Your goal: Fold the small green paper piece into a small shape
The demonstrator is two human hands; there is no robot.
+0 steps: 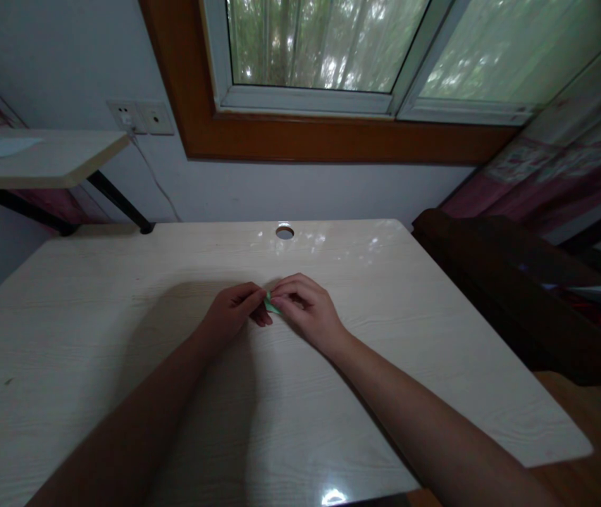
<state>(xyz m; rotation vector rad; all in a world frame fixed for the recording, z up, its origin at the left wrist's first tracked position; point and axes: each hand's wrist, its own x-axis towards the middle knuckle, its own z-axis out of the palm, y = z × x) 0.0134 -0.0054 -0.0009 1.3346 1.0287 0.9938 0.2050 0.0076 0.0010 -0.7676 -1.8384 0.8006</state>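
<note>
Between my two hands is a small green piece [271, 305] that looks like folded paper; most of it is covered by my fingers. My left hand [235, 308] pinches its left side between thumb and forefinger, the other fingers curled beneath. On the opposite side my right hand [308, 307] grips it, thumb and fingertips pressed together. Both hands are close to each other, low over the middle of the pale wood-grain table [363, 401].
A round cable hole [284, 232] lies near the table's back edge. At the left, a raised shelf [41, 160] stands on black legs. A white cord [155, 176] hangs from a wall socket [140, 118]. Dark wooden furniture [501, 296] adjoins the right side. Behind is a window [321, 49].
</note>
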